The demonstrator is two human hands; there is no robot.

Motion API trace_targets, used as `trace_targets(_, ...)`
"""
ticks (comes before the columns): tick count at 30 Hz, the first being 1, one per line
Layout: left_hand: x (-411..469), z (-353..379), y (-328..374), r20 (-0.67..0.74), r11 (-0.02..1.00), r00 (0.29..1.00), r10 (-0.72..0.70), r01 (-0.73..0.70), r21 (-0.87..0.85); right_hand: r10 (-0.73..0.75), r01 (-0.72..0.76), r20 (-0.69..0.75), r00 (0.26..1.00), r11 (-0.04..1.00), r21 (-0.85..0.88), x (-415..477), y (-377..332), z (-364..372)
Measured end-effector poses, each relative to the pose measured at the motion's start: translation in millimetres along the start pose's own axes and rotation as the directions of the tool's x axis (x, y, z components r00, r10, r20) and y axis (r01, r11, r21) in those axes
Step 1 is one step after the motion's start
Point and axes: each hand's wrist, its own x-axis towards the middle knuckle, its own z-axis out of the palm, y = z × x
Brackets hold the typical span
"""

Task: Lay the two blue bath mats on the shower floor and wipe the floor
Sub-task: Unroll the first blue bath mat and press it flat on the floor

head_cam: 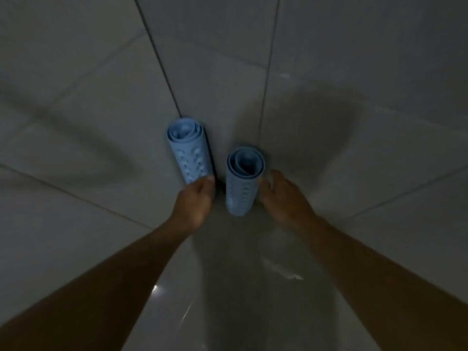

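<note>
Floor nearest me: I see glossy pale shower floor (228,300) between my two bare forearms, with small glints of light on it.
Left hand: my left hand (195,201) has its fingers curled at the lower end of the left rolled mat; the fingertips touch the roll, but I cannot tell whether they close around it.
Right hand: my right hand (281,196) lies against the right side of the right rolled mat, fingers loosely bent and partly open, touching the roll rather than wrapped round it as far as I can see.
Right rolled mat: the right blue mat (243,183) stands upright on the floor, rolled into a tube, open end facing me.
Left rolled mat: the left blue mat (188,150) is also rolled and upright, just beside the other, close against the tiled wall (215,72) at the corner.
Light: dim; my shadow falls on the wall at right.
</note>
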Motion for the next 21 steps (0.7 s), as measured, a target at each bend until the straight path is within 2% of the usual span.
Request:
trace_targets(3,39,15,-5,0.039,0.98,0.996,-0.078,0.084,-0.181,0.032,-0.033,0.008,0.999,0.987,0.157,39,7,16)
trace_targets(4,45,21,1,0.097,0.961,0.988,-0.12,0.14,-0.238,0.051,-0.054,0.017,0.999,0.978,0.203,51,5,18)
trace_targets(6,54,33,11,0.126,0.924,0.988,-0.085,0.125,-0.362,0.034,-0.04,0.026,0.999,0.963,0.268,67,6,28)
trace_targets(8,48,40,27,0.167,0.9,0.983,-0.071,0.135,-0.415,0.014,-0.019,0.016,1.0,0.949,0.314,76,9,35)
trace_targets(10,50,45,33,0.244,0.873,0.963,-0.114,0.214,-0.437,0.016,-0.021,0.016,1.0,0.928,0.371,77,10,35)
trace_targets(14,49,44,37,0.232,0.842,0.944,-0.233,0.315,-0.437,0.08,-0.101,0.066,0.995,0.879,0.466,68,13,38)
trace_targets(21,28,44,38,0.222,0.859,0.951,-0.213,0.291,-0.422,0.156,-0.232,0.172,0.973,0.696,0.679,45,13,28)
